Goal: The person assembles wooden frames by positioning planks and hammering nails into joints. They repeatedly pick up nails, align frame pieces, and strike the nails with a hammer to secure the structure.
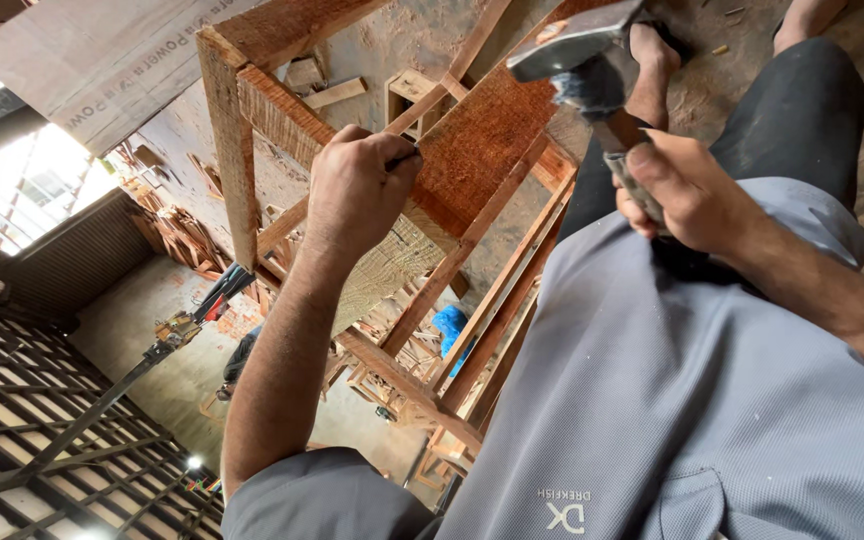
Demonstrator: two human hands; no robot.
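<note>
My left hand point(357, 190) pinches a thin dark nail point(404, 157) between its fingertips and holds it against a rail of a reddish wooden frame point(482, 130), which looks like an unfinished chair or stool. My right hand point(687, 190) is closed around the handle of a hammer. Its steel head point(572, 40) is raised above and to the right of the nail, apart from the wood. The frame stands between my legs, in front of my grey shirt.
A plywood sheet point(102, 60) leans at the upper left. More wooden frames and offcuts point(182, 235) are stacked on the dusty floor. A blue object point(449, 325) shows through the frame. Another person point(242, 355) crouches farther off. My bare foot point(652, 50) rests near the hammer head.
</note>
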